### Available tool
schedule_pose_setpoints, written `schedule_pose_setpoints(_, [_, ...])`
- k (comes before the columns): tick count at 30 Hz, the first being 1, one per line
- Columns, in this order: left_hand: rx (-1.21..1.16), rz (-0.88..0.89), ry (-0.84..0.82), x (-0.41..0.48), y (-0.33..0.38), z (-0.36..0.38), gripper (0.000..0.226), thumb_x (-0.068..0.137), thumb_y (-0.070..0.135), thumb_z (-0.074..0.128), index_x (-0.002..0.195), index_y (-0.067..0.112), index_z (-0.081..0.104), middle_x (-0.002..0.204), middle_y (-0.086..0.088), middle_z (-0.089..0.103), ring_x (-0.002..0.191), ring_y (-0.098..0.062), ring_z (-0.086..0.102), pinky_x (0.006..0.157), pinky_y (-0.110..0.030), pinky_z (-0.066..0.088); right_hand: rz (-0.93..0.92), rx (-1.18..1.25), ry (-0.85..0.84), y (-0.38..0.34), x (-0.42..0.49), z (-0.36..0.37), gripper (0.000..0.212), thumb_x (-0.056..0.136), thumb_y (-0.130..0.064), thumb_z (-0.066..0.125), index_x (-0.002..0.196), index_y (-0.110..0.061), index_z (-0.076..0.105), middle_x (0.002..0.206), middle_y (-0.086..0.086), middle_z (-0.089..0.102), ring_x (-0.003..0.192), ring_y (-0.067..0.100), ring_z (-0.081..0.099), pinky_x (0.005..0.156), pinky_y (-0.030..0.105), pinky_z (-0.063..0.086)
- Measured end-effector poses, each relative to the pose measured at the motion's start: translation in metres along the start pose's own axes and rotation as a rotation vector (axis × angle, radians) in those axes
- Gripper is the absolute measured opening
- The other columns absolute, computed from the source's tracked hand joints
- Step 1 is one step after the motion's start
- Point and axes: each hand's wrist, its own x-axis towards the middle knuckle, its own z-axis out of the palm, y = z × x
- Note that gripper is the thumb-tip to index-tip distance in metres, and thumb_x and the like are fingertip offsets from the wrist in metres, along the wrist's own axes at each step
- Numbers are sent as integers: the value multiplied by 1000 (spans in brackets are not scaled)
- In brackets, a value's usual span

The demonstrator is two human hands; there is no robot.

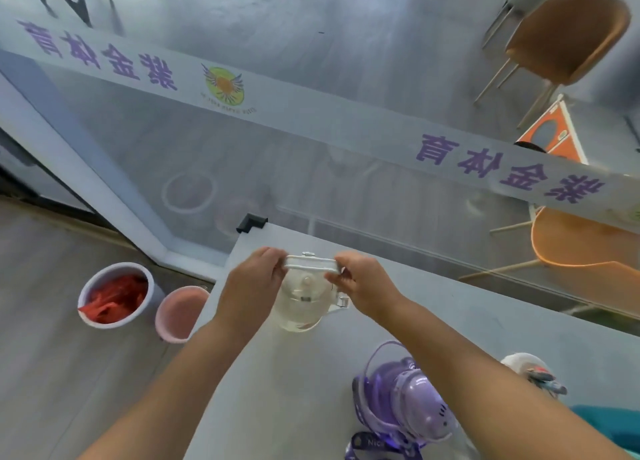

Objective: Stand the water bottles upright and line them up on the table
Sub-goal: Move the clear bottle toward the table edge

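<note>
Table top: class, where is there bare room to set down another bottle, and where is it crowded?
Bare table runs right of the clear bottle along the far edge, and between it and the purple bottle. Crowded: the near right, with the purple bottle, a white-topped item and something teal. The left hand and right hand pinch the white strap.

**Grey table, what's actually sitting on it**

So it's a plain grey table (277, 390) with a black corner guard (251, 222) on the far corner at 11 o'clock. Just in from that corner, around 10 o'clock, a clear bottle (299, 307) stands upright with its white strap (310, 264) pulled up over the lid. A purple bottle (405, 404) sits at 5 o'clock, strap trailing toward 6; can't tell if it's tipped. There's a white thing (519, 364) at 3 o'clock, too blurry to ID, and something teal (606, 421) at 4.
</note>
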Motion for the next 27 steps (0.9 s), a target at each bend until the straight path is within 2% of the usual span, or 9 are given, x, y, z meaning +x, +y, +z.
schedule_pose_setpoints(3, [-38,16,0,25,-18,-8,14,82,2,61,93,9,64,90,-2,65,72,-15,53,66,-22,36,23,-13,53,-13,20,6,27,87,-21,62,69,-13,43,72,4,48,64,21,44,61,29,36])
schedule_pose_setpoints(6, [-150,-22,6,38,-33,-8,25,78,0,64,101,11,62,94,-2,63,81,-19,61,74,-28,47,51,14,73,-20,35,12,26,88,-19,61,71,-14,42,74,7,49,66,23,46,65,34,40])
schedule_pose_setpoints(8, [-205,-51,-36,42,-42,-4,43,76,2,68,116,12,55,104,-2,60,91,-16,60,84,-31,49,76,21,92,-22,43,14,26,89,-19,60,71,-13,42,73,6,47,65,23,44,64,34,40])
schedule_pose_setpoints(10, [-251,-120,-148,44,-50,4,69,71,10,75,131,14,41,117,0,55,105,-14,54,94,-33,45,98,28,112,-23,50,15,26,89,-20,60,71,-11,43,72,5,46,65,22,42,64,35,40])
schedule_pose_setpoints(13, [-259,-214,-257,45,-56,16,91,65,22,80,139,20,28,132,2,47,122,-15,43,103,-35,36,117,55,139,-23,57,16,22,89,-20,60,75,-6,51,72,5,47,65,22,43,64,37,43])
schedule_pose_setpoints(18, [-336,-260,-244,45,-53,27,91,62,25,80,137,24,30,131,2,48,117,-18,46,99,-40,41,126,52,168,-19,62,16,16,87,-17,62,79,-4,56,75,7,51,69,24,48,67,39,44])
schedule_pose_setpoints(21, [-357,-296,-264,45,-55,28,100,59,31,79,141,26,21,134,0,48,120,-20,47,98,-44,43,145,72,169,-18,64,15,16,87,-19,62,81,-5,58,76,6,53,71,26,52,68,40,46])
schedule_pose_setpoints(25, [-347,-306,-307,46,-54,25,107,64,30,79,145,26,10,137,-1,46,123,-20,45,100,-42,41,166,104,155,-18,62,14,5,88,-17,60,88,-12,58,81,0,54,72,19,51,68,30,42])
schedule_pose_setpoints(27, [-352,-291,-332,46,-54,25,106,67,28,78,146,24,7,139,-2,45,124,-19,43,102,-39,40,181,136,136,-17,58,14,11,88,-14,59,100,-13,59,89,0,56,74,16,52,71,29,44])
